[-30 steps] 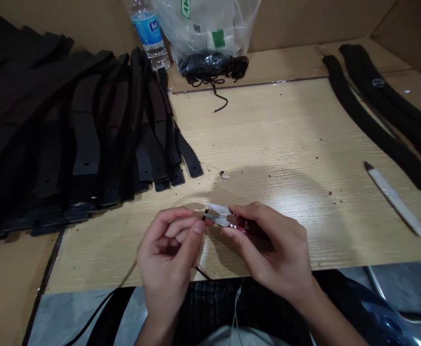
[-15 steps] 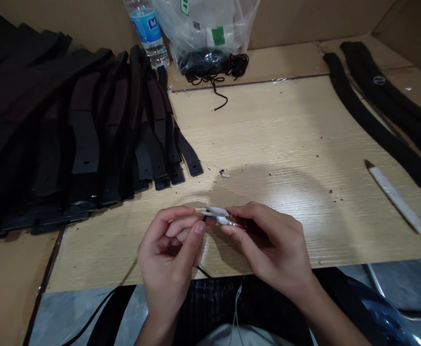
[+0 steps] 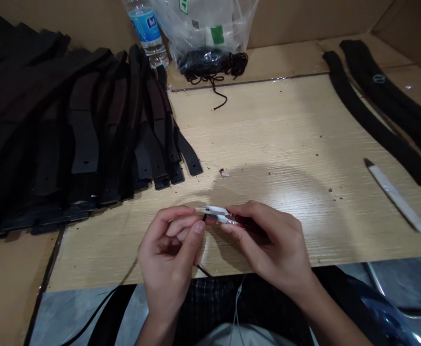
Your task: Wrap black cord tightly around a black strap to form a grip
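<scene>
Small silver thread snips, blades nearly closed around a thin black cord.

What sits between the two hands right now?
Small snips, held in the right hand, their blades at the black cord end pinched by the left hand; head view.

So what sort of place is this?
Probably a strap or leather-goods workshop bench: a stack of dark straps lies on the wooden table, a bag of black cord sits behind, and the right hand holds thread snips to a cord end pinched by the left hand.
</scene>
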Available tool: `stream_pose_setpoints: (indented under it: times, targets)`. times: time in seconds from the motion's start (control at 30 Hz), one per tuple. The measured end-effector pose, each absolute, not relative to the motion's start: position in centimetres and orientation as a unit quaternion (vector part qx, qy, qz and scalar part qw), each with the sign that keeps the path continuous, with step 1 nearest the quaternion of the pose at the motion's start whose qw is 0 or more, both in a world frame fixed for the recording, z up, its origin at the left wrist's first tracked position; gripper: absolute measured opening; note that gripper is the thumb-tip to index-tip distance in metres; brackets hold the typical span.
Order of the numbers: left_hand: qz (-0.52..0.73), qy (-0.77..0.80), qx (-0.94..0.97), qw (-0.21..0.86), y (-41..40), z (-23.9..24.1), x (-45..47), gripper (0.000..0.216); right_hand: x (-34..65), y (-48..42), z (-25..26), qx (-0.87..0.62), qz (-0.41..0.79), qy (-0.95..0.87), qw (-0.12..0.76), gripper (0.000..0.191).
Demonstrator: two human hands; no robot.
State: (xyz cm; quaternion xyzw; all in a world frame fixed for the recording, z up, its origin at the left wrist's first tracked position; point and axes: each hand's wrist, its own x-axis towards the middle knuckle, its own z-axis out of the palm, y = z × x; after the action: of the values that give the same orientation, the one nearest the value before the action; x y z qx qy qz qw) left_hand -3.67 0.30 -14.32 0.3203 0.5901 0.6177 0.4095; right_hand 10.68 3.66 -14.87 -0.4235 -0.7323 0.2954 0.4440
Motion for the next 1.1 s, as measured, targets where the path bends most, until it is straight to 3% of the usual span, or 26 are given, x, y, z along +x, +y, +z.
stream_pose_setpoints:
  times: [0.33,1.1]
  targets:
    - [0.621,0.582,0.324,0.414,0.22,-14.42,-3.7,0.017,10.64,3.66,-14.8,-0.422,0.294,-0.734,0.444,0.005]
    - [0.626,0.555,0.35,0.421,0.16,-14.78,-3.87,0.015,10.69,3.52,-14.83,-0.419,0.316,-0.726,0.445,0.014]
